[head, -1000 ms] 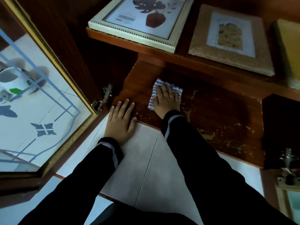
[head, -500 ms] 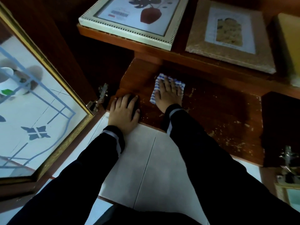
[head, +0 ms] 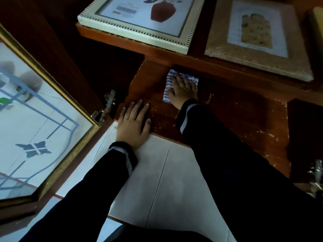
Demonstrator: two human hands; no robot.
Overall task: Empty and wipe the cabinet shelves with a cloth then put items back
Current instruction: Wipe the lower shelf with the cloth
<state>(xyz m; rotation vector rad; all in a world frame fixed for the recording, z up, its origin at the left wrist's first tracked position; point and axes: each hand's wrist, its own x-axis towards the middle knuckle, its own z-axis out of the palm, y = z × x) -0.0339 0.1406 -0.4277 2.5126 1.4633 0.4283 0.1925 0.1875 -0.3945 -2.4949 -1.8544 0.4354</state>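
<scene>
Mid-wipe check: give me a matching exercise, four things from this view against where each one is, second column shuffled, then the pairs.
1 cloth
2 left hand
3 white frame
4 glass door

a swung open at the left
b on the upper shelf
c under the right hand
d flat, fingers on the lower shelf's front edge

Pairs: 1-c; 2-d; 3-b; 4-a

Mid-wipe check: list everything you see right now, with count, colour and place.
cloth: 1, blue-white checked, lower shelf, under right hand
lower shelf: 1, dark brown, scuffed, centre
cream picture frame: 1, flat on upper shelf
brown picture frame: 1, upper shelf, right of it
cabinet door: 1, gold-edged glass, open, left
hinge: 1, metal, by door
floor tiles: white, foreground
left hand: flat, across shelf edge and tile
right hand: flat on cloth
</scene>
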